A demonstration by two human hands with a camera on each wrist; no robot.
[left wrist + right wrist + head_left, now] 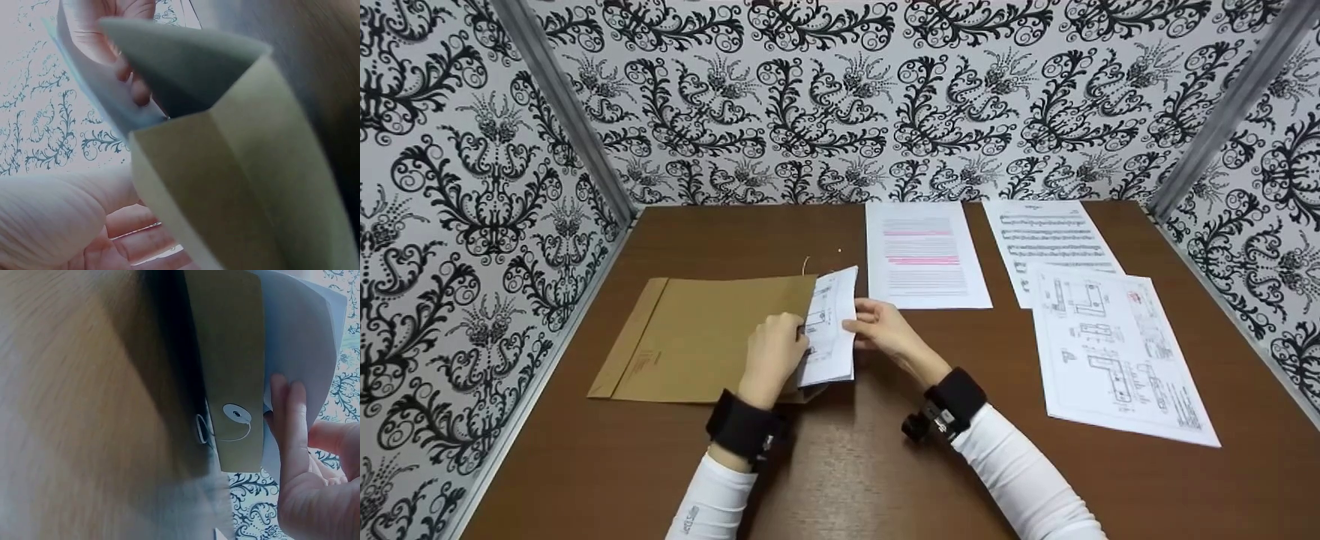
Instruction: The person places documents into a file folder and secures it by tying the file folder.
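Observation:
A brown paper envelope lies on the left half of the table, its open end facing right. My left hand grips the upper layer near that opening. In the left wrist view, the envelope's mouth gapes. A stack of printed sheets with technical drawings sticks partly out of the mouth, slightly bent. Its outer edge is pinched between the thumb and fingers of my right hand. The right wrist view shows the envelope's flap under the sheets, with a round button and a string.
Behind the hands lies a text page with pink highlighting. At the back right, a sheet of music is partly covered by a drawing sheet. Patterned walls enclose the brown table.

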